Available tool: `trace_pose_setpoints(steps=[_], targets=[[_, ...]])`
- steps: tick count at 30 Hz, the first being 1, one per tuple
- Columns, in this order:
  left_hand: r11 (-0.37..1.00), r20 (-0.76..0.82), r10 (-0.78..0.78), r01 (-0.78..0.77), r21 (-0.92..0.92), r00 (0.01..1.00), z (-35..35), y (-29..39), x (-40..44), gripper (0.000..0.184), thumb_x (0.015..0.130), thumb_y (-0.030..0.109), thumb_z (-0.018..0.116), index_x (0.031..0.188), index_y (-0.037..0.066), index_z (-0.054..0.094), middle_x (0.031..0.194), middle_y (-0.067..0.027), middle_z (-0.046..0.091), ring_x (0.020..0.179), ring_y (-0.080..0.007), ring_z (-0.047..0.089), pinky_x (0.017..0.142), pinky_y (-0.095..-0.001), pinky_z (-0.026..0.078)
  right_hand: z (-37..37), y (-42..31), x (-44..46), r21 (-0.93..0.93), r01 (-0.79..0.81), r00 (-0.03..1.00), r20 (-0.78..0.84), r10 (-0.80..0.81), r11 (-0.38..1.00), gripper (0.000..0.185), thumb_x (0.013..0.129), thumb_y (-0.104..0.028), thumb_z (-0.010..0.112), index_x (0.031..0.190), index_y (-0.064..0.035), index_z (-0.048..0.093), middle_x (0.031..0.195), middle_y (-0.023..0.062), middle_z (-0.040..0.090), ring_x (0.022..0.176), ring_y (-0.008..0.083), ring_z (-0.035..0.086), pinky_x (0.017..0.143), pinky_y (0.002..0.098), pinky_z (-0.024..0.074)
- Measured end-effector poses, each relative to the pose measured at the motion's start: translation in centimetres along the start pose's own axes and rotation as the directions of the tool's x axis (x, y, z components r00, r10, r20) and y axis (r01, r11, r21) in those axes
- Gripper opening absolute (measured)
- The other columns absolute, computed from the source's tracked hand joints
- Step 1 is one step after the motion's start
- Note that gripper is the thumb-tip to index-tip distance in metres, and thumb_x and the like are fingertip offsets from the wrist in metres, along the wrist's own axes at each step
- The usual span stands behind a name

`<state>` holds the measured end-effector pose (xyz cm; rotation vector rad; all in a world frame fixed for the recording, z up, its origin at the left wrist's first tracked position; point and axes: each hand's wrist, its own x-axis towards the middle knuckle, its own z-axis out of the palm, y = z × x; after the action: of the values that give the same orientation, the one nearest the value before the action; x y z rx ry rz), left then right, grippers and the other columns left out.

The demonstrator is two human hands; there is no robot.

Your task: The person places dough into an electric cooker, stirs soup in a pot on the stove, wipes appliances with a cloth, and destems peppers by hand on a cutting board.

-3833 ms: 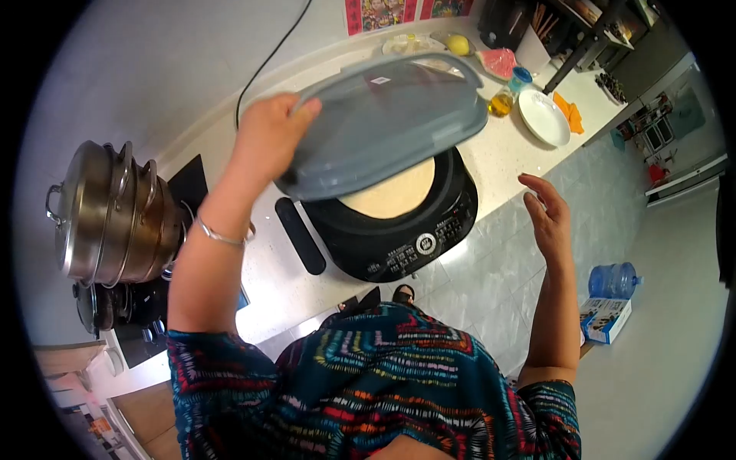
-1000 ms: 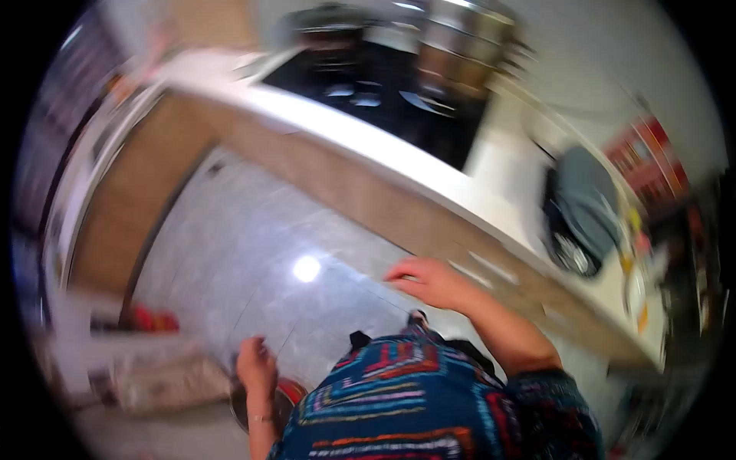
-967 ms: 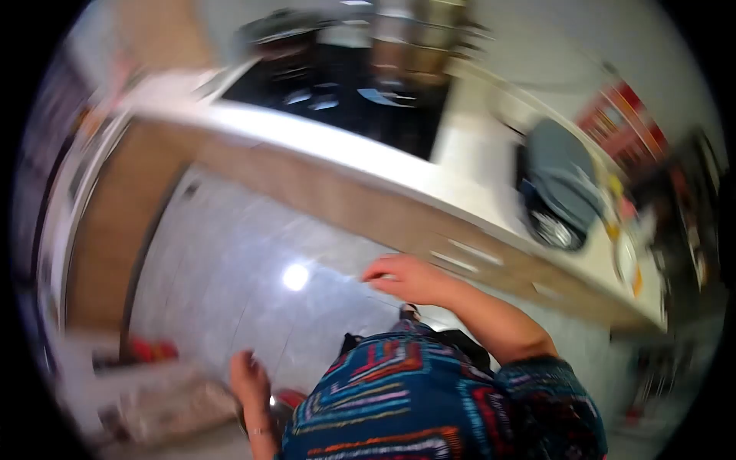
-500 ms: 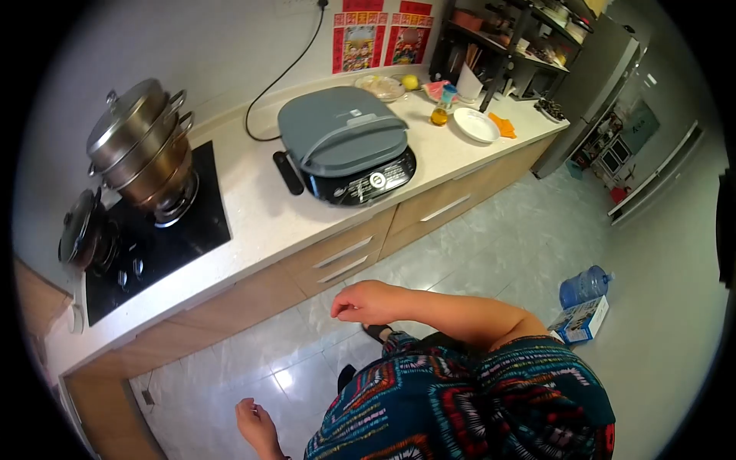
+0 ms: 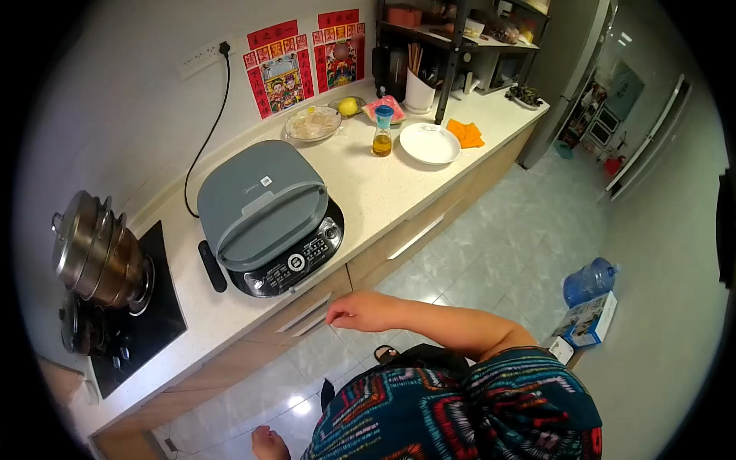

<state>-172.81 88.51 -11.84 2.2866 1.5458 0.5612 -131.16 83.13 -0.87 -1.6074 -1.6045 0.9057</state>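
My right hand [image 5: 362,313] hangs in front of the counter's drawers, its fingers loosely curled inward and holding nothing. Low in the view is my left hand [image 5: 268,443], its fingers bent and nothing visible in them; the lower edge cuts it off. Neither hand touches anything. Nearest to them on the counter is a grey electric cooker [image 5: 264,207] with its lid down, a black panel of buttons [image 5: 297,262] along its front and a black side handle [image 5: 212,266]. A power cord [image 5: 220,115] runs up behind it to a wall socket.
A steamer pot [image 5: 96,249] and a lidded pan [image 5: 70,322] stand on the black hob [image 5: 165,303]. Along the counter are a covered plate [image 5: 313,123], a lemon [image 5: 348,106], an oil bottle [image 5: 382,134], a white plate [image 5: 429,144] and an orange cloth [image 5: 465,133]. A water jug [image 5: 589,282] is on the floor.
My view has turned and shifted right along the counter, so the cooker and steamer appear lower and further left. The plates look nearer. My left hand sits lower in view; both hands remain empty.
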Motion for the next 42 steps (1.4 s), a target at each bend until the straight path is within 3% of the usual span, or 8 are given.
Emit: trace_pose_setpoints(steps=[2,5,16,19,27,34,39,42], targets=[[0.973,-0.016,0.216,-0.214,0.081,0.976,0.1,1.9,1.4,0.014,0.065,-0.002,0.052,0.079,-0.001,0.055,0.075,-0.0164,0.054,0.07,-0.0337,0.053,0.063,-0.0399,0.043,-1.6,1.2,-0.5,0.05,-0.048,0.999,-0.008,0.048,0.998,0.02,0.081,-0.022,0.054,0.091,-0.005,0.058,0.085,0.0122,0.061,0.079,0.0272,0.058,0.069,0.0352,0.0449],[0.996,0.024,0.023,-0.025,0.085,0.999,-0.7,7.6,3.3,0.014,0.065,-0.002,0.052,0.078,-0.001,0.054,0.075,-0.016,0.054,0.071,-0.0332,0.053,0.063,-0.0393,0.044,-3.1,3.3,-0.6,0.089,-0.059,0.998,0.011,0.058,0.994,0.02,0.081,-0.022,0.054,0.091,-0.0051,0.058,0.085,0.0119,0.061,0.079,0.0276,0.058,0.069,0.0347,0.045],[0.992,0.104,-0.055,0.043,0.116,0.993,0.2,12.1,4.9,0.012,0.068,0.002,0.056,0.079,0.003,0.056,0.076,-0.0137,0.056,0.069,-0.0316,0.055,0.06,-0.0394,0.045,-5.2,11.5,-1.5,0.101,-0.187,0.982,-0.02,0.19,0.977,0.021,0.082,-0.025,0.055,0.091,-0.0064,0.06,0.086,0.012,0.062,0.081,0.0261,0.059,0.071,0.0341,0.0458],[0.972,0.104,0.027,-0.051,0.228,0.994,0.0,12.3,5.0,0.011,0.068,0.003,0.057,0.08,0.004,0.057,0.076,-0.0133,0.057,0.067,-0.0309,0.056,0.059,-0.0385,0.046,-4.7,12.3,-1.4,0.152,-0.203,0.979,0.008,0.204,0.967,0.021,0.082,-0.024,0.055,0.091,-0.0061,0.061,0.085,0.0117,0.063,0.08,0.025,0.059,0.07,0.0327,0.046],[0.97,0.231,0.209,-0.232,0.077,0.95,0.2,11.4,7.1,0.011,0.068,0.004,0.059,0.079,0.005,0.057,0.076,-0.0133,0.057,0.065,-0.03,0.056,0.058,-0.038,0.046,-1.1,11.0,-3.7,0.218,-0.336,0.927,-0.092,0.363,0.916,0.02,0.082,-0.023,0.056,0.092,-0.0059,0.061,0.081,0.0096,0.063,0.075,0.0213,0.06,0.067,0.0297,0.0464],[0.832,0.419,0.546,-0.527,-0.172,0.726,5.1,16.5,11.9,0.02,0.068,0.007,0.061,0.087,0.006,0.057,0.083,-0.0105,0.056,0.074,-0.0287,0.057,0.064,-0.037,0.046,5.2,12.3,-10.0,0.338,-0.491,0.827,-0.109,0.552,0.803,0.021,0.082,-0.023,0.054,0.093,-0.0069,0.061,0.082,0.0091,0.064,0.077,0.0206,0.06,0.069,0.0295,0.0465],[0.556,0.306,0.823,-0.789,-0.262,0.478,10.5,28.1,14.5,0.043,0.067,0.012,0.065,0.107,0.005,0.05,0.109,-0.0135,0.047,0.099,-0.0319,0.048,0.081,-0.0395,0.043,5.4,13.4,-13.6,0.334,-0.501,0.801,-0.169,0.574,0.798,0.023,0.082,-0.027,0.055,0.092,-0.0082,0.061,0.084,0.0088,0.064,0.08,0.0212,0.06,0.071,0.03,0.0458],[0.445,0.24,0.886,-0.874,-0.197,0.397,14.6,35.5,17.1,0.053,0.068,0.017,0.066,0.115,0.003,0.046,0.12,-0.0166,0.042,0.111,-0.0337,0.041,0.093,-0.0406,0.035,5.1,17.6,-14.5,0.612,-0.414,0.784,-0.137,0.606,0.674,0.02,0.081,-0.022,0.057,0.092,-0.0051,0.061,0.08,0.004,0.063,0.076,0.0146,0.058,0.07,0.027,0.0457]])
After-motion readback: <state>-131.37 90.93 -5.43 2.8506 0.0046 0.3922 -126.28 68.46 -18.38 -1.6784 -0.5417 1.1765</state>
